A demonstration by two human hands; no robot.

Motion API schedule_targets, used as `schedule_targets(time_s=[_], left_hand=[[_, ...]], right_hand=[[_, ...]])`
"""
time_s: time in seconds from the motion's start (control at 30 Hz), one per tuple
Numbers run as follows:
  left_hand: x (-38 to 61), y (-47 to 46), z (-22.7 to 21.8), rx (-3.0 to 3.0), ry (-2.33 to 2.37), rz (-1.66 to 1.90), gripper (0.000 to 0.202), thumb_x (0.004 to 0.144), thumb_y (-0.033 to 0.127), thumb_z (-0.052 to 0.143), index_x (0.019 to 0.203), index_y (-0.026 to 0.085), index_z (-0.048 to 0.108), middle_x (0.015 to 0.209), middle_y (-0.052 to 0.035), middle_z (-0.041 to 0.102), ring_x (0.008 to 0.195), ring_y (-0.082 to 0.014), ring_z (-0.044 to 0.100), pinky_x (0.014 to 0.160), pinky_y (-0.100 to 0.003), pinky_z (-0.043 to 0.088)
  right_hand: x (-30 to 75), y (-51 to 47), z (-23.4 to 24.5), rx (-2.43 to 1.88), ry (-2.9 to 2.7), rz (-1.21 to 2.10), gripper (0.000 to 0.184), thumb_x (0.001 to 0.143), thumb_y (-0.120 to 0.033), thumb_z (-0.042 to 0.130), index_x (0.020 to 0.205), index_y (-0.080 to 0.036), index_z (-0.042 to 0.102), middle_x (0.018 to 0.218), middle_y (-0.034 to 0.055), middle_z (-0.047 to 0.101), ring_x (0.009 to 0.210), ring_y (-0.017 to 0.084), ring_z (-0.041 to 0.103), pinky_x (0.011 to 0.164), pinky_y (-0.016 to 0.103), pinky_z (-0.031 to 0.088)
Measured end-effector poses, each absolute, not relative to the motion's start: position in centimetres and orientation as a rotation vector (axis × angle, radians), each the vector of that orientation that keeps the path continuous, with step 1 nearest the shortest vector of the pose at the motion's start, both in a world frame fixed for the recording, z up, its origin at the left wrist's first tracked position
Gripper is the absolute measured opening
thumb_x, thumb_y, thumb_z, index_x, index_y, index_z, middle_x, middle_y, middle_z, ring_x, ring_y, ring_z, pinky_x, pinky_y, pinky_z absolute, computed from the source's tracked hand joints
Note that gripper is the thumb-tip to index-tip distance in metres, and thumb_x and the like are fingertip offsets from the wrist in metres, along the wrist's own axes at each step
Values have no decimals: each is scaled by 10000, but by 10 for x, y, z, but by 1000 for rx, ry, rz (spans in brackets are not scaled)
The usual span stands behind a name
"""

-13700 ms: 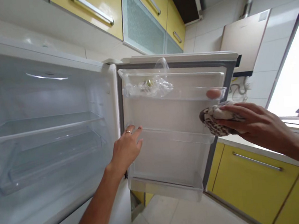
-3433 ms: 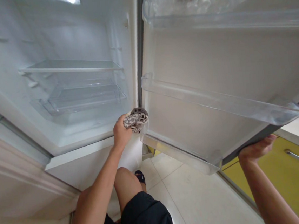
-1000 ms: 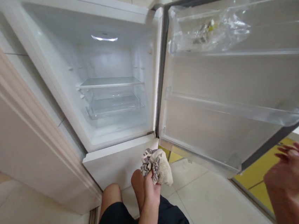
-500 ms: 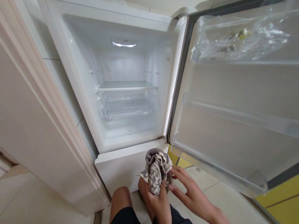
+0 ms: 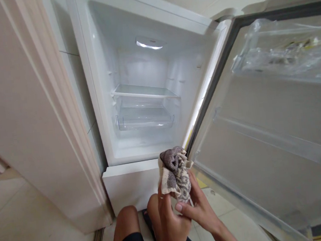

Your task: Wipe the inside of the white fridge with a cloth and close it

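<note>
Cups the left hand [image 5: 172, 223] and right hand [image 5: 201, 209] together in a grip, with fingers [image 5: 195, 188] pointing forward and right thumb [image 5: 183, 208] crossing toward the left; slants the right forearm [image 5: 226, 237] from lower right; bends both knees [image 5: 127, 215].

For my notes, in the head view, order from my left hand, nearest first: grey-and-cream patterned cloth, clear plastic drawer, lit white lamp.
1. Patterned cloth: in left hand.
2. Clear drawer: low in white fridge.
3. White lamp: high in fridge.
</note>
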State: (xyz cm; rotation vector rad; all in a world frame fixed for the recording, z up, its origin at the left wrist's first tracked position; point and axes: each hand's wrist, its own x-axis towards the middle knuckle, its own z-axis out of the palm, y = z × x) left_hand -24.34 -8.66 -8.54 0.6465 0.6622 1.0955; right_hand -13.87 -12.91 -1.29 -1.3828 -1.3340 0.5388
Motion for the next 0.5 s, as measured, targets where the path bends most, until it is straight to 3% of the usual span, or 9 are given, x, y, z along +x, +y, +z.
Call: schedule_targets(time_s=[0.13,0.23,0.37,0.5], left_hand=[[-255,-89,-58,1038,726,1316,700,631,177,864,1291,296,664,1477,-114,573,1472,-353,420,1261,-432,308],[-259,-90,-52,1470,763,1441,727,780,170,705,1478,249,519,1534,-118,531,1429,-326,488,1218,-478,379],[-264,-88,-51,1732,814,1462,870,841,129,561,1634,250,227,1602,-120,450,1400,-285,527,1132,-422,483],[-272,-83,-47,1747,819,1462,876,871,146,549,1645,271,158,1574,-114,489,1371,-261,555,1129,-420,488]], right_hand=[[-150,-113,-7,-1374,-1162,533,964,700,-586,813,1526,-272,428,1478,103,556,1299,317,592,1096,454,503],[-159,-103,-3,-1466,-897,457,933,636,-476,828,1472,-226,496,1348,104,669,1195,311,656,1016,437,554],[-166,-89,5,-1540,-675,366,751,535,-345,770,1260,-179,667,1142,84,759,1033,314,703,920,423,584],[-167,-76,1,-1482,-617,419,533,557,-349,747,1056,-164,726,937,51,769,850,260,694,759,352,589]])
